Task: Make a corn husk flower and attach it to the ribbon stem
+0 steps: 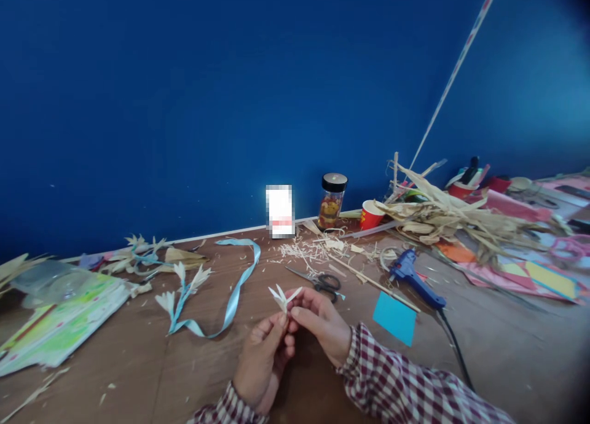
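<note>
- Both hands meet low centre over the wooden table [138, 375]. Left hand [263, 362] and right hand [320, 322] pinch the base of a small husk flower [283, 296] between fingertips; both closed on it, neither relaxed.
- The flower sits just above the fingertips, off the table, pale pointed petals fanning up and outward.
- Handling, my read: near weightless, dry and papery. Petals look thin and stiff-ish, so they'd likely crease or split along the grain if squeezed. Not slippery.
- Best hold looks like the bunched base where the petals converge, which is where the fingers are now. Tips look like the weak spot.
- Nearby: scissors [318, 281] just beyond the right hand, light blue ribbon [235, 292] looping to the left with finished husk flowers [184, 282] along it, blue glue gun [412, 278] to the right with its cord trailing toward the viewer, blue paper square [395, 317] beside it.
- Farther back: husk pile [447, 218], red cup [370, 215], jar [332, 200] against the blue wall.
</note>
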Motion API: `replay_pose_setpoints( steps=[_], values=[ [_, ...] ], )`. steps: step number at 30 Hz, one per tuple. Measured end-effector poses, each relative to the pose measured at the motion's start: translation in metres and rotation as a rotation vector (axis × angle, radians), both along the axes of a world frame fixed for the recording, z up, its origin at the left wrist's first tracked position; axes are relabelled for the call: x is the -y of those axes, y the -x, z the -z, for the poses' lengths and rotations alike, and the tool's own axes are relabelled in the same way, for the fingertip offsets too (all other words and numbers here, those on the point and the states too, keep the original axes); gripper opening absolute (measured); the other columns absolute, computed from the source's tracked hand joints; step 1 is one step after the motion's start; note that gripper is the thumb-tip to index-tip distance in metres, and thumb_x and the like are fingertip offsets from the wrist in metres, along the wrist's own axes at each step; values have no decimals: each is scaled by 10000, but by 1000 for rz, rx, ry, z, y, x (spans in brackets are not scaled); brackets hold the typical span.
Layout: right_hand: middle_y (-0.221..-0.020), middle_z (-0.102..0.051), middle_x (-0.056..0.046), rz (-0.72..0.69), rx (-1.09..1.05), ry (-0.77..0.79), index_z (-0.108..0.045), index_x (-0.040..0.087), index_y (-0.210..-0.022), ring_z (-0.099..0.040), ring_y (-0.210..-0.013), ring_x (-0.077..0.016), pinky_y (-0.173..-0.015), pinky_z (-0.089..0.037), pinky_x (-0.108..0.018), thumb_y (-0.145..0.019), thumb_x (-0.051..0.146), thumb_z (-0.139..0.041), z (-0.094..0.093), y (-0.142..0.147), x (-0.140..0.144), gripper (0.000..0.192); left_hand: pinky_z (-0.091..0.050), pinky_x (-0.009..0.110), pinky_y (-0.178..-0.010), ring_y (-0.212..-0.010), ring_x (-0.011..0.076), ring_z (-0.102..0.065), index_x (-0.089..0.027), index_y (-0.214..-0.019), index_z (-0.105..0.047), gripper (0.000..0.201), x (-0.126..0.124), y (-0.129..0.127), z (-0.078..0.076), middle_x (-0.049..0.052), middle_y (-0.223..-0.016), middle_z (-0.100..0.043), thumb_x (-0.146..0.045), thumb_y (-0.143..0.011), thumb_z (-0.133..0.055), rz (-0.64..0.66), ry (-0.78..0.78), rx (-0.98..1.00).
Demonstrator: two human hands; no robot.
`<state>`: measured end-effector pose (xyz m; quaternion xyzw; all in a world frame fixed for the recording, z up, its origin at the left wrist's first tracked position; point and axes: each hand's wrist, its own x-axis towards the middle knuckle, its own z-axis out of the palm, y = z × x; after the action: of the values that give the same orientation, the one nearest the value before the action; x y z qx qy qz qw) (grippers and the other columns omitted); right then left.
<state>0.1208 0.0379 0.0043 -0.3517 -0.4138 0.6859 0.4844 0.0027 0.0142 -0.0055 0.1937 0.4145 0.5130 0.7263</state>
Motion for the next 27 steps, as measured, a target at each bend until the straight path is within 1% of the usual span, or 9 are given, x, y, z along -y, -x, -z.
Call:
replay_pose_setpoints(
  steps=[2,6,8,12,15,20,23,27],
  values=[
    [-754,-576,4,9,-5,-15,-548,155,-925,-518,-586,-79,-588,-407,-224,-703,242,-620,1,-3,-3,250,-441,100,-423,-460,12,-480,-116,-726,-639,159,0,1,1,-9,-621,-583,-237,-644,-704,21,3,-17],
    [-815,-601,-10,5,4,-71,-524,176,-988,-547,-704,-104,-647,-411,-237,-712,219,-625,5,-11,-9,298,-445,98,-408,-440,11,-475,-106,-720,-631,190,-1,1,3,-5,-601,-584,-250,-629,-716,45,28,-60],
    [-807,-607,-6,-17,29,-111,-531,179,-968,-550,-706,-103,-645,-408,-233,-720,200,-620,8,-13,-11,264,-453,102,-412,-440,14,-483,-107,-732,-623,208,-2,2,4,-4,-601,-590,-253,-622,-722,46,45,-75],
    [-722,-598,13,-57,61,-162,-550,173,-877,-546,-658,-96,-621,-408,-227,-738,187,-601,13,-14,-14,149,-451,102,-410,-436,17,-492,-119,-794,-590,246,-2,1,4,-7,-601,-595,-246,-628,-718,51,53,-80],
    [-727,-595,17,-60,44,-137,-525,182,-851,-539,-638,-92,-594,-400,-219,-733,194,-607,15,-14,-14,144,-440,106,-399,-428,24,-497,-149,-816,-526,277,-1,1,3,-14,-599,-602,-236,-632,-715,36,43,-80],
    [-772,-614,15,-56,23,-101,-448,208,-999,-531,-631,-81,-610,-390,-219,-719,178,-622,13,-14,-13,331,-444,121,-410,-439,41,-515,-190,-780,-421,320,0,-1,2,-16,-593,-617,-219,-641,-708,2,17,-89],
    [-785,-608,8,-61,15,-92,-445,199,-1036,-526,-635,-81,-600,-389,-214,-713,183,-628,12,-14,-13,372,-457,126,-433,-449,39,-520,-191,-767,-411,316,0,0,2,-17,-597,-620,-219,-646,-702,-12,-7,-72],
    [-777,-583,16,-30,0,-55,-471,200,-1012,-522,-633,-85,-569,-389,-205,-688,207,-650,11,-14,-14,370,-467,136,-443,-451,42,-526,-189,-769,-421,313,0,1,3,-10,-613,-634,-223,-639,-704,-22,-8,-62]
  ],
)
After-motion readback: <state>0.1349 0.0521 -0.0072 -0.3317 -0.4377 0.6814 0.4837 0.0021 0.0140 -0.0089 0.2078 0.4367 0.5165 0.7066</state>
